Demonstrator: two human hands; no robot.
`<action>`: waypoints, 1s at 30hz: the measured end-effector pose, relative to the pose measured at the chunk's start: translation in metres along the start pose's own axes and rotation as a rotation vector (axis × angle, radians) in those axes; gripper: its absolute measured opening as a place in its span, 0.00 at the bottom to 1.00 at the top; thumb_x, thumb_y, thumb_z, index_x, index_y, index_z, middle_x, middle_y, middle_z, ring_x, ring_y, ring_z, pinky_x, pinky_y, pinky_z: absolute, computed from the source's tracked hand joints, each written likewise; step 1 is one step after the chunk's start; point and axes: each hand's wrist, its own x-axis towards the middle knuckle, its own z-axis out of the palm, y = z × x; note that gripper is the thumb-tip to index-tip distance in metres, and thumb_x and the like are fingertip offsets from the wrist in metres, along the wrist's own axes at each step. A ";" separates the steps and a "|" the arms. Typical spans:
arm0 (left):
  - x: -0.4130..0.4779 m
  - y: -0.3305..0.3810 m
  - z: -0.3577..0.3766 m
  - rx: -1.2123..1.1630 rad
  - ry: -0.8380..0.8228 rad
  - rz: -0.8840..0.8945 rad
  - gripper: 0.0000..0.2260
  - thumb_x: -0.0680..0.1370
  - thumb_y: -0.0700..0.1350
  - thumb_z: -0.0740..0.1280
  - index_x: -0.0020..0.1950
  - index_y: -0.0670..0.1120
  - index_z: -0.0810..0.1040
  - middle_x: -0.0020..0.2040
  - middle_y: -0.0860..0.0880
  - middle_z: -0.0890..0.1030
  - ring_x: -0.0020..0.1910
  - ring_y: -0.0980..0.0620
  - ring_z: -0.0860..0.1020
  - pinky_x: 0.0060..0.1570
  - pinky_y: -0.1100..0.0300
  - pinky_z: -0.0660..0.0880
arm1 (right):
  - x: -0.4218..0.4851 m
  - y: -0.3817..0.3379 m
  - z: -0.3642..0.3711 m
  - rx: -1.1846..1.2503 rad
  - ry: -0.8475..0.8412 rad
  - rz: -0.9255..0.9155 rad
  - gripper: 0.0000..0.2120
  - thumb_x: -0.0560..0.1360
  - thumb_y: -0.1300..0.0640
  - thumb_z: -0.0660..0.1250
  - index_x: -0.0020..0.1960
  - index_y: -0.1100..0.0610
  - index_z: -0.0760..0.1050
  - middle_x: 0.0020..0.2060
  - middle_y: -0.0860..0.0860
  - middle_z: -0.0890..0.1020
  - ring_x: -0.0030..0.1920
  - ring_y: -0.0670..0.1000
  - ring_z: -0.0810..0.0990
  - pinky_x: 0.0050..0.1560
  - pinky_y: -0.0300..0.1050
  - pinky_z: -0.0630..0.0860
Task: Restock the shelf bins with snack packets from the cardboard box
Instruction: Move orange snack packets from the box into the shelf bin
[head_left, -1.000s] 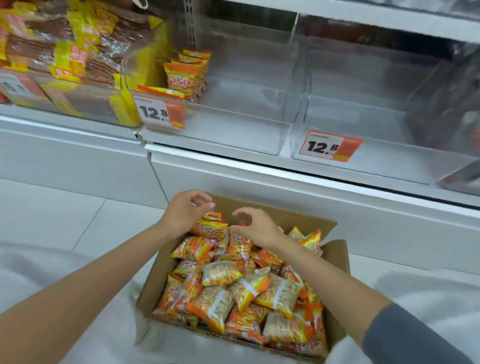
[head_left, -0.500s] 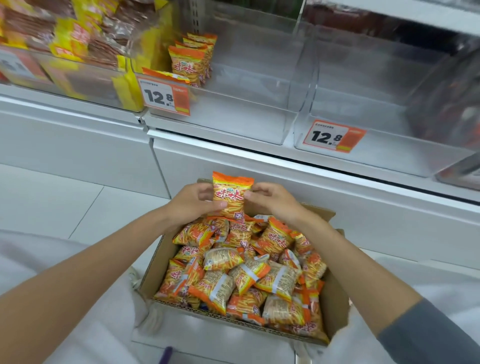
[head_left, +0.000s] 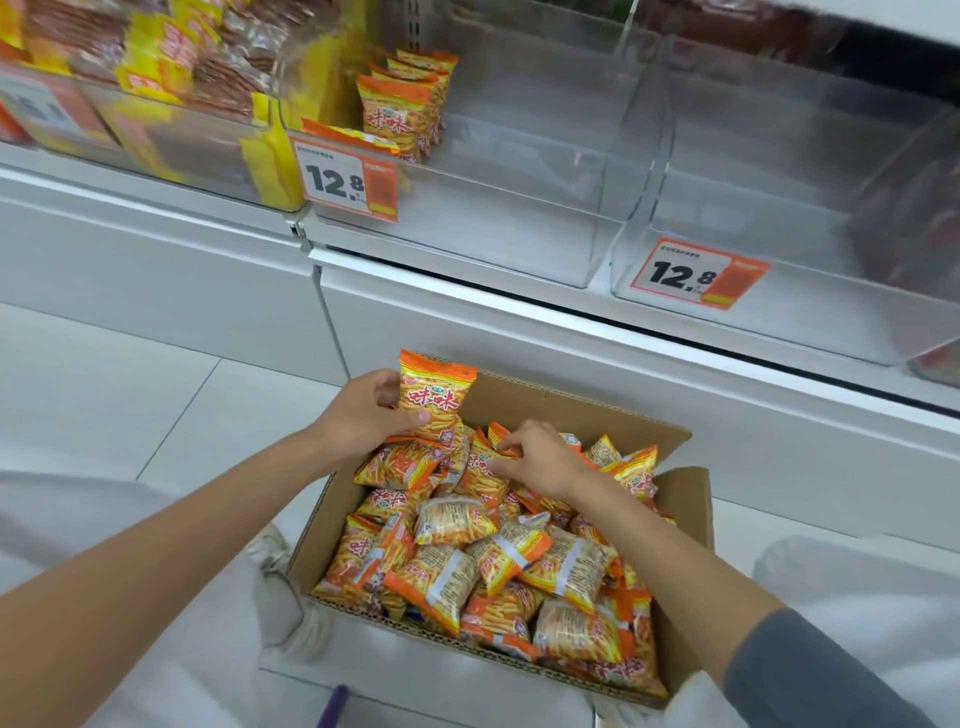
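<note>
Head view, packet upright — left hand grips

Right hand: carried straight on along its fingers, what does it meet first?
The right hand meets the packets heaped in the cardboard box, right under its fingertips; possibly in contact.

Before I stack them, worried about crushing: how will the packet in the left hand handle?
Probably light: the left hand holds the packet upright by one side. Puffy and crinkled, so likely floppy; pictured sticks suggest fragile contents.

Orange snack packets heap the open cardboard box; a few stand in the clear bin.
</note>
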 end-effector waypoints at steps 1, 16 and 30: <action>0.000 0.001 0.001 0.001 -0.003 0.000 0.28 0.71 0.48 0.76 0.69 0.46 0.73 0.61 0.47 0.78 0.63 0.47 0.75 0.64 0.48 0.74 | -0.001 -0.001 0.003 0.057 -0.008 -0.004 0.14 0.76 0.44 0.69 0.55 0.53 0.79 0.52 0.52 0.75 0.57 0.54 0.71 0.55 0.47 0.69; -0.004 0.036 0.006 -0.111 -0.110 0.057 0.20 0.76 0.46 0.71 0.66 0.51 0.70 0.63 0.49 0.78 0.62 0.50 0.77 0.61 0.54 0.75 | -0.046 -0.023 -0.110 0.799 0.220 -0.189 0.16 0.73 0.71 0.70 0.55 0.53 0.78 0.52 0.48 0.82 0.53 0.44 0.81 0.51 0.37 0.77; -0.015 0.131 -0.029 -0.458 -0.172 0.028 0.12 0.80 0.53 0.65 0.60 0.49 0.72 0.49 0.47 0.83 0.47 0.51 0.81 0.44 0.57 0.80 | -0.034 -0.126 -0.185 0.782 0.305 -0.366 0.14 0.76 0.68 0.68 0.59 0.57 0.76 0.59 0.58 0.79 0.54 0.52 0.80 0.49 0.42 0.78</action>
